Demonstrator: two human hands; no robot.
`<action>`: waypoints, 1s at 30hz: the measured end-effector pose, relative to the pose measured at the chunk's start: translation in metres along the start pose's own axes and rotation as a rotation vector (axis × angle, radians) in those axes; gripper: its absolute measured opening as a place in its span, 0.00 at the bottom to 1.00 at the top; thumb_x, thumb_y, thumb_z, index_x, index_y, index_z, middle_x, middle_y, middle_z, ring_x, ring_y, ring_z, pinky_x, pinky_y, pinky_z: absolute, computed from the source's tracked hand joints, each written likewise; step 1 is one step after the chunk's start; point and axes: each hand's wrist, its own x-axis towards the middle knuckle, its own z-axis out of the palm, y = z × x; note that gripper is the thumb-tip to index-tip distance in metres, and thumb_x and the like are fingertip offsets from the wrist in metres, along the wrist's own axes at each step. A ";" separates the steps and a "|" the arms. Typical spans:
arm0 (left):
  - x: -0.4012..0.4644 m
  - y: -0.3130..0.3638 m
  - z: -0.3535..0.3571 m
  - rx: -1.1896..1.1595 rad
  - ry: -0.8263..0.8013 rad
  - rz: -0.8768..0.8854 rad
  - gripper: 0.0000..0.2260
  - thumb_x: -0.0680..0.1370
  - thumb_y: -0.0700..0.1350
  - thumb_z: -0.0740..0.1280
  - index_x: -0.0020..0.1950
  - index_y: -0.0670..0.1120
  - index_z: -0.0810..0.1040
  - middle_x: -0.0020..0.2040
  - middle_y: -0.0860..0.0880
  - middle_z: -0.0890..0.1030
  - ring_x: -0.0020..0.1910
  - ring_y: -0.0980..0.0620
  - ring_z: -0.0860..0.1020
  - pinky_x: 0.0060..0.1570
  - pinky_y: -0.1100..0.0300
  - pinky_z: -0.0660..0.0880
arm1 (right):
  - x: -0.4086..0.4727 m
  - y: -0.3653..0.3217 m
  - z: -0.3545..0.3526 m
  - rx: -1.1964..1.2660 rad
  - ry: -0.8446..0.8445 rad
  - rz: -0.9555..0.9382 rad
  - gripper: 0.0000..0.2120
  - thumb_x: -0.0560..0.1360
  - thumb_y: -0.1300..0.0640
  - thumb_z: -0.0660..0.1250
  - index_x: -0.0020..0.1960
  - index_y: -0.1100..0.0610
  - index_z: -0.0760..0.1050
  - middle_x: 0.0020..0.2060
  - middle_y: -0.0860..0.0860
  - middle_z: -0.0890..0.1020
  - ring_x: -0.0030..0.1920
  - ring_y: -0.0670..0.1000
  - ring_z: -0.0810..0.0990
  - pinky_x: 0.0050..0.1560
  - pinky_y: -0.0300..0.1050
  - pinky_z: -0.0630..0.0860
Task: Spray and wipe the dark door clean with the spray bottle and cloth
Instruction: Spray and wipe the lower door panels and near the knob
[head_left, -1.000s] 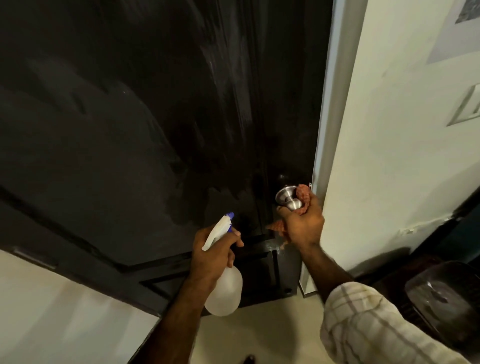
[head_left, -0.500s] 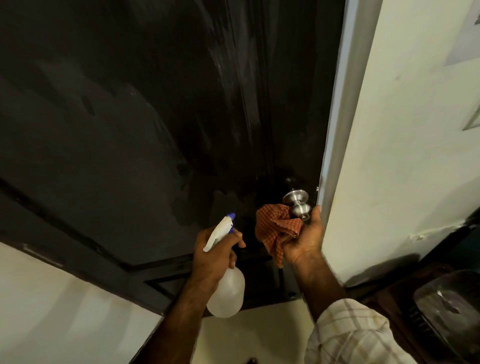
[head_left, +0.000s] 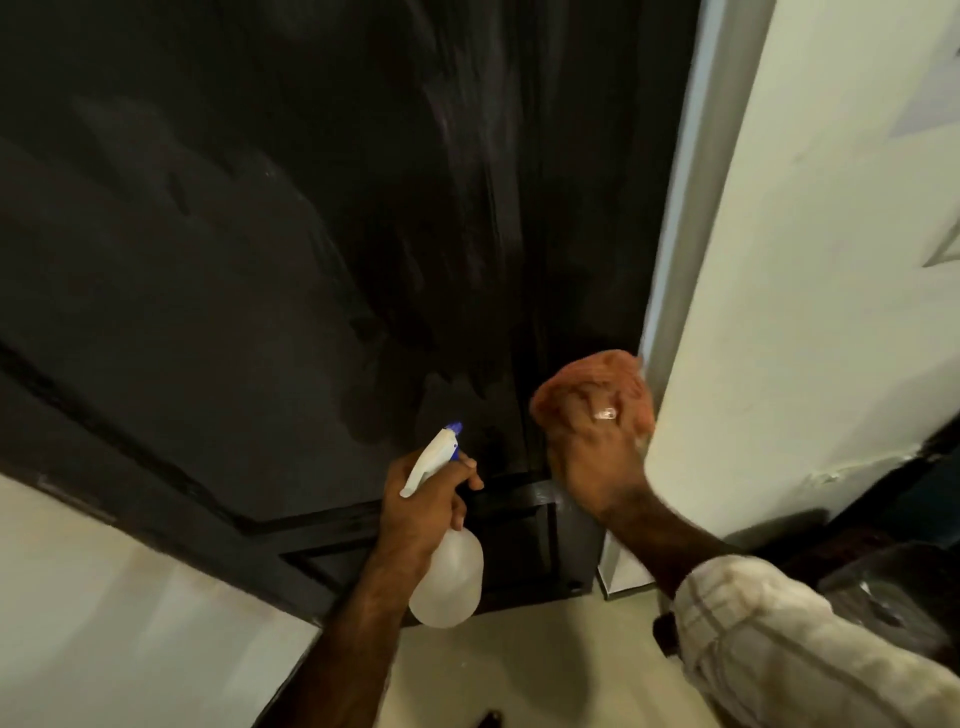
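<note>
Two hands: translucent plastic spray bottle (head_left: 447, 577), bunched orange cloth (head_left: 587, 379) on glossy door (head_left: 260, 234).

Two hands — left hand (head_left: 423, 499), right hand (head_left: 592, 457); one spray bottle (head_left: 447, 571), one cloth (head_left: 597, 379), one door (head_left: 311, 234).

Door (head_left: 260, 234): dark, semi-gloss, pale smeary streaks upper centre. Spray bottle (head_left: 447, 577): translucent white plastic, smooth; blue nozzle tip. Cloth (head_left: 597, 371): orange woven fabric, matt. Wall (head_left: 805, 312) at right: matt pale paint.
</note>
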 end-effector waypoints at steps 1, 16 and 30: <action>-0.001 -0.001 0.003 -0.007 -0.007 -0.007 0.10 0.81 0.38 0.72 0.61 0.40 0.79 0.41 0.40 0.86 0.25 0.50 0.74 0.25 0.60 0.73 | 0.003 -0.001 0.000 -0.117 -0.108 -0.155 0.23 0.71 0.53 0.77 0.67 0.53 0.83 0.71 0.57 0.78 0.71 0.68 0.73 0.73 0.71 0.62; -0.001 0.004 -0.008 -0.068 0.073 -0.027 0.12 0.80 0.38 0.72 0.63 0.38 0.78 0.42 0.38 0.85 0.25 0.51 0.75 0.25 0.59 0.72 | 0.043 -0.033 -0.055 0.178 -0.044 -0.424 0.33 0.72 0.59 0.73 0.77 0.53 0.73 0.67 0.56 0.76 0.62 0.61 0.77 0.60 0.55 0.79; 0.029 -0.009 -0.091 -0.070 0.138 -0.044 0.14 0.81 0.39 0.72 0.64 0.36 0.78 0.44 0.39 0.86 0.26 0.51 0.76 0.26 0.59 0.74 | 0.027 -0.058 0.031 0.103 -0.170 -0.465 0.20 0.81 0.55 0.62 0.72 0.47 0.74 0.59 0.54 0.80 0.55 0.62 0.81 0.46 0.58 0.78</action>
